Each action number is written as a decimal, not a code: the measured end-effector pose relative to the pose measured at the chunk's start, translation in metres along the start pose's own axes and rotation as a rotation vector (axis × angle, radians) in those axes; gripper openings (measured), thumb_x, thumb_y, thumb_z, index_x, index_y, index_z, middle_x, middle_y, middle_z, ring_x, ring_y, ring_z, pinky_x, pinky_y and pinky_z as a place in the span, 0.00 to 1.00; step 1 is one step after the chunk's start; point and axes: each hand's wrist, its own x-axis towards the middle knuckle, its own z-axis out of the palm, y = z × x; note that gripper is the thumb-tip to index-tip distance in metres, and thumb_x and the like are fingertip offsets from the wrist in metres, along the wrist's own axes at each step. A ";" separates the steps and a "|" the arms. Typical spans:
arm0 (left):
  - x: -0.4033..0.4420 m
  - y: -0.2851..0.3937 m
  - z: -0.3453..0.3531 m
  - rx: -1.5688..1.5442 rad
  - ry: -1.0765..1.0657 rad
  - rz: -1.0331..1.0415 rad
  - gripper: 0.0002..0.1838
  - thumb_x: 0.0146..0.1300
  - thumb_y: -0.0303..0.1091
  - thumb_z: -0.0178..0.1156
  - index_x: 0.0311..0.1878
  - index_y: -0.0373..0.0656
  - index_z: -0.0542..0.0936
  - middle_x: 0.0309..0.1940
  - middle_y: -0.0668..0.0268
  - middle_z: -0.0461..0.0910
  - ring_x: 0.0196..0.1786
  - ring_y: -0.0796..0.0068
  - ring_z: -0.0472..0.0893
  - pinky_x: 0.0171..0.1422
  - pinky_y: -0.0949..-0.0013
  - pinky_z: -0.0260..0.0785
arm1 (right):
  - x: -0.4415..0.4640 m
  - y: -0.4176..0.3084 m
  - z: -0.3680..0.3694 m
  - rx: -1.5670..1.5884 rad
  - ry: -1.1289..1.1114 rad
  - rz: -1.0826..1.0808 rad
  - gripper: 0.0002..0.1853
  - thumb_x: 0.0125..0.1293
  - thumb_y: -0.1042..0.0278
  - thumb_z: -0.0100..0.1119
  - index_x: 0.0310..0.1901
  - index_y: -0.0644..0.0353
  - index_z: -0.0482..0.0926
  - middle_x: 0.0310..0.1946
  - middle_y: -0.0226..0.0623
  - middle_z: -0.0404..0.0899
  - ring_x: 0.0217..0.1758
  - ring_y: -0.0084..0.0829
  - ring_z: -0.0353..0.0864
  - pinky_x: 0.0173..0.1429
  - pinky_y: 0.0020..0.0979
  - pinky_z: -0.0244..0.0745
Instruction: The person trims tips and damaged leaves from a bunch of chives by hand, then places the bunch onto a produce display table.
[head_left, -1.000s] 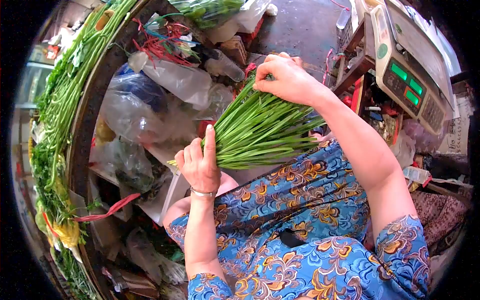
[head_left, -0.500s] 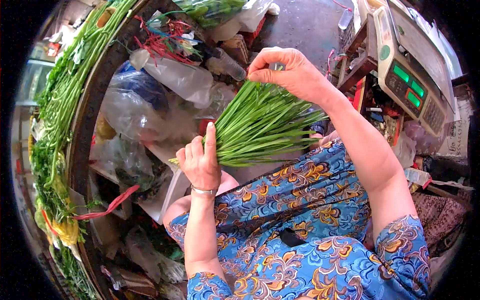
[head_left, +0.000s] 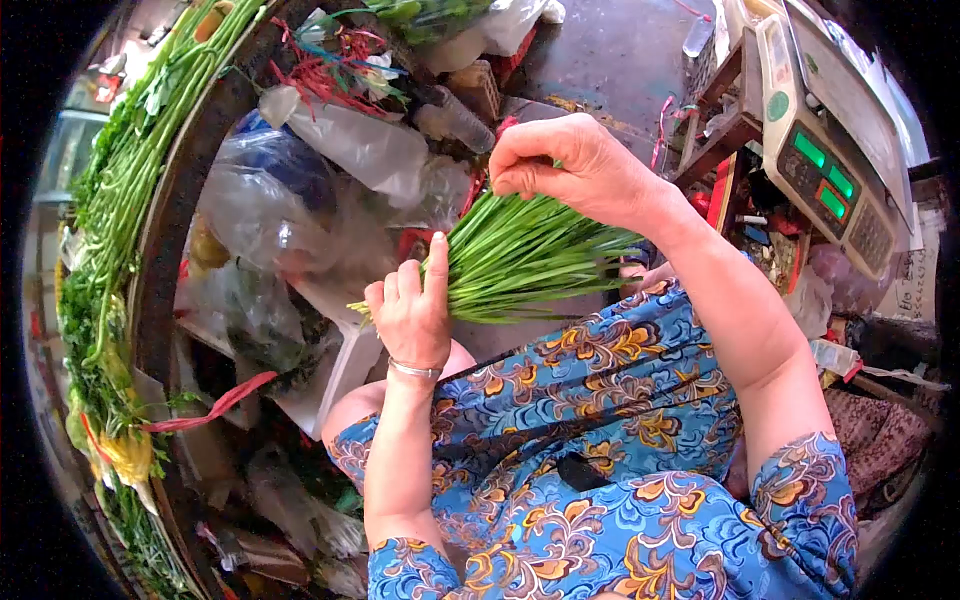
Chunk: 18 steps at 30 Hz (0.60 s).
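Note:
My left hand [head_left: 412, 315] is closed around the lower end of a bunch of green chives [head_left: 545, 255], its index finger stretched up along the stems. The pale stem ends stick out left of the fist, and the long leaf tips fan out to the right over my lap. Above the bunch, my right hand [head_left: 585, 170] has thumb and fingers pinched together at the upper edge of the leaves. What the pinch holds, if anything, is too small to make out. A bit of red [head_left: 507, 126] shows just beyond those fingers.
Long-stemmed greens [head_left: 130, 230] lie along the curved dark ledge on the left. Plastic bags [head_left: 350, 145] and a tangle of red ties [head_left: 335, 75] lie in front. A digital scale [head_left: 830, 170] with green displays stands at right. A red strip [head_left: 215, 405] hangs off the ledge.
My right hand has come slightly down and stays pinched. My left hand, with the chives, has shifted a little to the right.

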 end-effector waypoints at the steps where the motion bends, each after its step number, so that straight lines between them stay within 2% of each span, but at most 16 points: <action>1: 0.000 0.001 0.000 0.000 -0.002 -0.001 0.31 0.58 0.32 0.57 0.68 0.53 0.72 0.36 0.69 0.76 0.37 0.69 0.75 0.46 0.63 0.63 | 0.000 0.000 0.001 0.001 -0.001 0.001 0.05 0.67 0.71 0.62 0.36 0.63 0.79 0.31 0.31 0.81 0.34 0.20 0.79 0.41 0.24 0.74; 3: 0.000 0.001 0.000 0.003 -0.005 0.002 0.31 0.58 0.32 0.57 0.68 0.52 0.72 0.36 0.69 0.75 0.37 0.69 0.75 0.46 0.63 0.63 | 0.002 -0.002 0.001 0.370 0.078 0.128 0.06 0.68 0.70 0.60 0.36 0.65 0.79 0.29 0.33 0.81 0.32 0.21 0.80 0.39 0.25 0.77; 5: -0.001 0.000 0.002 -0.003 -0.006 -0.005 0.31 0.58 0.31 0.57 0.68 0.52 0.72 0.36 0.69 0.75 0.37 0.69 0.75 0.46 0.63 0.63 | 0.002 -0.007 -0.006 0.531 0.094 0.157 0.08 0.71 0.69 0.57 0.36 0.65 0.78 0.29 0.32 0.81 0.32 0.22 0.80 0.39 0.24 0.77; 8: -0.002 -0.001 0.003 -0.005 -0.018 -0.023 0.32 0.57 0.31 0.57 0.69 0.52 0.72 0.36 0.69 0.75 0.37 0.69 0.75 0.46 0.63 0.62 | -0.003 -0.008 -0.014 0.575 0.045 0.251 0.08 0.71 0.67 0.58 0.36 0.64 0.78 0.29 0.30 0.81 0.32 0.21 0.79 0.39 0.23 0.76; 10: -0.002 -0.005 0.005 -0.007 0.003 -0.040 0.32 0.57 0.31 0.57 0.69 0.52 0.71 0.36 0.69 0.75 0.37 0.68 0.75 0.46 0.62 0.61 | -0.005 0.002 -0.014 0.199 0.083 0.258 0.06 0.69 0.69 0.61 0.39 0.62 0.78 0.26 0.23 0.76 0.29 0.16 0.74 0.35 0.20 0.70; 11: -0.002 -0.004 0.003 -0.007 0.004 -0.041 0.32 0.57 0.31 0.57 0.69 0.52 0.71 0.36 0.69 0.75 0.37 0.68 0.75 0.46 0.62 0.61 | -0.007 0.004 -0.013 0.198 0.082 0.257 0.06 0.69 0.69 0.61 0.39 0.62 0.78 0.26 0.23 0.76 0.29 0.16 0.74 0.35 0.20 0.70; 13: 0.000 -0.004 -0.001 0.002 0.023 -0.069 0.29 0.57 0.30 0.56 0.66 0.55 0.74 0.35 0.70 0.74 0.36 0.71 0.75 0.45 0.63 0.63 | -0.009 0.004 -0.011 -0.001 0.059 0.220 0.10 0.66 0.64 0.63 0.37 0.63 0.79 0.29 0.33 0.81 0.31 0.24 0.77 0.40 0.30 0.75; 14: -0.001 -0.004 0.000 0.003 0.033 -0.065 0.29 0.57 0.30 0.56 0.66 0.55 0.74 0.35 0.70 0.74 0.36 0.70 0.75 0.45 0.63 0.63 | -0.009 0.003 -0.011 -0.086 0.038 0.213 0.09 0.63 0.65 0.62 0.38 0.62 0.80 0.30 0.39 0.81 0.35 0.32 0.81 0.44 0.35 0.76; 15: -0.001 -0.004 0.000 0.003 0.031 -0.068 0.29 0.57 0.30 0.56 0.66 0.55 0.74 0.35 0.70 0.74 0.36 0.70 0.75 0.45 0.63 0.63 | -0.009 0.003 -0.010 -0.085 0.035 0.213 0.09 0.63 0.65 0.62 0.38 0.62 0.80 0.30 0.39 0.81 0.35 0.32 0.81 0.44 0.35 0.76; 17: -0.001 -0.003 -0.001 0.030 0.017 -0.042 0.29 0.57 0.30 0.56 0.66 0.55 0.74 0.36 0.69 0.75 0.36 0.70 0.75 0.45 0.63 0.63 | -0.009 0.006 -0.010 -0.382 0.046 0.052 0.09 0.61 0.66 0.61 0.39 0.60 0.80 0.33 0.43 0.80 0.41 0.42 0.81 0.49 0.39 0.75; 18: -0.002 -0.003 -0.001 0.029 0.017 -0.041 0.29 0.57 0.30 0.56 0.66 0.55 0.74 0.36 0.69 0.75 0.36 0.70 0.75 0.45 0.63 0.63 | -0.010 0.009 -0.009 -0.413 0.026 0.064 0.08 0.59 0.66 0.60 0.38 0.59 0.81 0.35 0.45 0.79 0.46 0.49 0.79 0.52 0.43 0.74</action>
